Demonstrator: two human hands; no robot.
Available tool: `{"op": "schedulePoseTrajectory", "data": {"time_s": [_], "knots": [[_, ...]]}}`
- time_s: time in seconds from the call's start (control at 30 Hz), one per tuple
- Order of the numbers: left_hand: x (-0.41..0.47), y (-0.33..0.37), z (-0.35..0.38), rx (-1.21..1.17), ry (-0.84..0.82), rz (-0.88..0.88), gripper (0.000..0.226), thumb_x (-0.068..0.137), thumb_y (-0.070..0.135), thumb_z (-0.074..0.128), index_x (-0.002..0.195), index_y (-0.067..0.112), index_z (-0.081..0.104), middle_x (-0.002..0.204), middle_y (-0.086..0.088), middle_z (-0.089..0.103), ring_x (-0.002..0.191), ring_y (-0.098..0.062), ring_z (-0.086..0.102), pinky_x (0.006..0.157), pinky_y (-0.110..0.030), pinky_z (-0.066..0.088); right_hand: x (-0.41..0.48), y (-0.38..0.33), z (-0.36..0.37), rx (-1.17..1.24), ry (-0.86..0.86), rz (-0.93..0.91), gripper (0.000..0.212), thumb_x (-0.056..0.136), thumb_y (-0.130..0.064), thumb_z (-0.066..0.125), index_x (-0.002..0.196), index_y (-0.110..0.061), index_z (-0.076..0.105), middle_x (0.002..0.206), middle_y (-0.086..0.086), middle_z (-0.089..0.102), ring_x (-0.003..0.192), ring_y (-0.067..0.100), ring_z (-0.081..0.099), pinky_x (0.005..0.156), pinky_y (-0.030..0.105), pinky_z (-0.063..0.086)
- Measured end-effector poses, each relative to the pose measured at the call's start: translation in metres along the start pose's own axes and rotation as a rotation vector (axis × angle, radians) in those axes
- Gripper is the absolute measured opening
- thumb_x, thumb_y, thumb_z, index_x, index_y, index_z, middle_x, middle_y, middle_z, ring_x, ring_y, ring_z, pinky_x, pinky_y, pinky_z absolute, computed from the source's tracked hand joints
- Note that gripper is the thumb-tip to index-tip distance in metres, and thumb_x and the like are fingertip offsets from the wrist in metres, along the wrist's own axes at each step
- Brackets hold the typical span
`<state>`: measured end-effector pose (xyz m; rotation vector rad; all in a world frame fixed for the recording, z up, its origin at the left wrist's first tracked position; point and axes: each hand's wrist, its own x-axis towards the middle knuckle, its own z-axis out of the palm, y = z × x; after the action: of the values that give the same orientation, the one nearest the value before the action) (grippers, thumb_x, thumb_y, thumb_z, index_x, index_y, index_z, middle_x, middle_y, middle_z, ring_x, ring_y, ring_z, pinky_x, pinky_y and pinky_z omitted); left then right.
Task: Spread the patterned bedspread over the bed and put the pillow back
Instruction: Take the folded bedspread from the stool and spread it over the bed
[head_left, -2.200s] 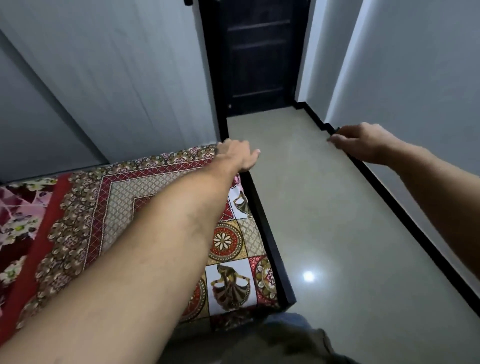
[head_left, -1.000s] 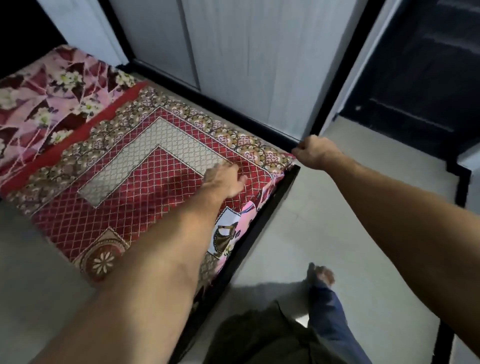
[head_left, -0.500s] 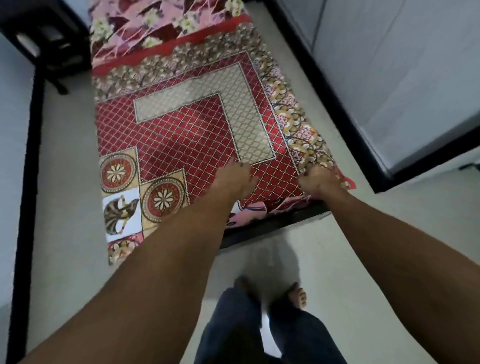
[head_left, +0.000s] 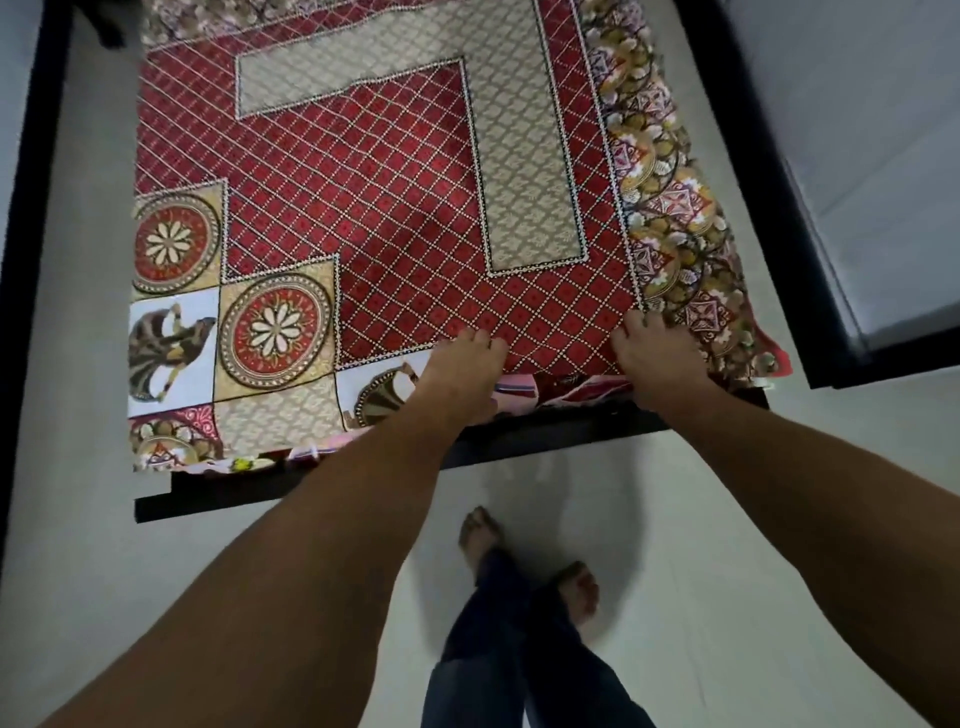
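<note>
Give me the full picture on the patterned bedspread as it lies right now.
The patterned bedspread looks like thin printed cloth: a red diamond lattice with beige angular bands, a floral border along its right side, and medallion and dancer panels at its near left corner. It lies mostly flat over the bed, reaching the near end, where its edge is rumpled and pink floral fabric shows beneath. The left hand and right hand press on that near edge, above the black bed frame. No pillow is in view.

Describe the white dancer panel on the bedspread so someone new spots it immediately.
Start at the patterned bedspread covering the bed, then go to its near left corner, left of the left hand. The dancer panel is the white square there, showing a figure in a flared skirt; the squares beside it hold red flower medallions.
</note>
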<state>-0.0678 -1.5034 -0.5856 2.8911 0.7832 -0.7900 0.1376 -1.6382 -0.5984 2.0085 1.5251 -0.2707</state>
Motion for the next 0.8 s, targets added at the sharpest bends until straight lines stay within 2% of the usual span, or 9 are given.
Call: {"op": "schedulePoseTrajectory", "data": {"time_s": [0.13, 0.23, 0.3, 0.37, 0.47, 0.53, 0.6, 0.7, 0.8], "knots": [[0.010, 0.005, 0.010, -0.010, 0.020, -0.018, 0.073, 0.079, 0.062, 0.063, 0.128, 0.013, 0.041, 0.128, -0.011, 0.049, 0.118, -0.030, 0.047, 0.091, -0.046, 0.047, 0.010, 0.005, 0.010, -0.054, 0.085, -0.074, 0.065, 0.074, -0.028, 0.079, 0.127, -0.014, 0.043, 0.118, 0.008, 0.049, 0.106, 0.027, 0.055, 0.071, 0.037, 0.053], [0.015, 0.009, 0.018, 0.036, 0.090, -0.063, 0.086, 0.071, 0.085, 0.053, 0.119, 0.014, 0.045, 0.117, -0.009, 0.053, 0.108, -0.028, 0.052, 0.081, -0.044, 0.049, 0.011, 0.013, 0.019, -0.042, 0.165, -0.158, 0.055, 0.079, -0.025, 0.074, 0.125, -0.016, 0.046, 0.117, 0.007, 0.053, 0.106, 0.027, 0.056, 0.074, 0.038, 0.053], [0.016, 0.015, 0.023, 0.032, 0.131, -0.070, 0.089, 0.067, 0.091, 0.051, 0.112, 0.015, 0.046, 0.110, -0.007, 0.056, 0.100, -0.026, 0.055, 0.074, -0.041, 0.051, 0.010, 0.019, 0.024, -0.037, 0.216, -0.205, 0.047, 0.080, -0.025, 0.071, 0.122, -0.017, 0.050, 0.115, 0.006, 0.057, 0.103, 0.026, 0.058, 0.075, 0.039, 0.053], [0.015, 0.022, 0.026, 0.029, 0.151, -0.034, 0.077, 0.075, 0.082, 0.055, 0.113, 0.015, 0.045, 0.109, -0.006, 0.056, 0.098, -0.025, 0.057, 0.072, -0.039, 0.051, 0.008, 0.027, 0.029, -0.015, 0.262, -0.257, 0.042, 0.079, -0.023, 0.071, 0.117, -0.016, 0.055, 0.109, 0.007, 0.062, 0.096, 0.027, 0.061, 0.075, 0.039, 0.055], [0.015, 0.031, 0.028, 0.027, 0.078, 0.022, 0.050, 0.088, 0.042, 0.068, 0.122, 0.013, 0.045, 0.115, -0.009, 0.057, 0.103, -0.026, 0.059, 0.078, -0.039, 0.053, 0.005, 0.037, 0.037, 0.047, 0.344, -0.361, 0.037, 0.074, -0.018, 0.074, 0.108, -0.011, 0.061, 0.098, 0.013, 0.066, 0.084, 0.033, 0.064, 0.069, 0.040, 0.054], [0.015, 0.030, 0.027, 0.025, 0.051, 0.055, 0.044, 0.087, 0.030, 0.069, 0.122, 0.013, 0.048, 0.115, -0.009, 0.058, 0.101, -0.026, 0.061, 0.081, -0.039, 0.054, 0.006, 0.039, 0.043, 0.054, 0.408, -0.408, 0.034, 0.074, -0.018, 0.075, 0.106, -0.011, 0.064, 0.097, 0.013, 0.067, 0.082, 0.032, 0.065, 0.070, 0.040, 0.054], [0.017, 0.030, 0.025, 0.024, 0.014, 0.114, 0.039, 0.089, 0.031, 0.064, 0.120, 0.012, 0.051, 0.112, -0.010, 0.060, 0.098, -0.026, 0.062, 0.082, -0.041, 0.056, 0.007, 0.037, 0.054, 0.054, 0.407, -0.416, 0.034, 0.072, -0.015, 0.077, 0.103, -0.012, 0.064, 0.097, 0.012, 0.066, 0.082, 0.031, 0.063, 0.071, 0.040, 0.053], [0.020, 0.032, 0.031, 0.033, -0.088, 0.173, 0.040, 0.085, 0.034, 0.062, 0.119, 0.014, 0.054, 0.108, -0.008, 0.061, 0.094, -0.026, 0.061, 0.083, -0.043, 0.056, 0.009, 0.029, 0.070, 0.045, 0.294, -0.366, 0.046, 0.062, -0.012, 0.082, 0.104, -0.014, 0.062, 0.095, 0.008, 0.063, 0.084, 0.029, 0.060, 0.071, 0.038, 0.048], [0.024, 0.029, 0.028, 0.048, -0.083, 0.278, 0.035, 0.086, 0.043, 0.051, 0.107, 0.017, 0.062, 0.096, -0.004, 0.066, 0.083, -0.025, 0.062, 0.077, -0.038, 0.056, 0.015, 0.030, 0.065, 0.061, 0.237, -0.364, 0.044, 0.066, -0.020, 0.080, 0.107, -0.020, 0.062, 0.100, 0.004, 0.064, 0.090, 0.024, 0.061, 0.078, 0.038, 0.049]]}}
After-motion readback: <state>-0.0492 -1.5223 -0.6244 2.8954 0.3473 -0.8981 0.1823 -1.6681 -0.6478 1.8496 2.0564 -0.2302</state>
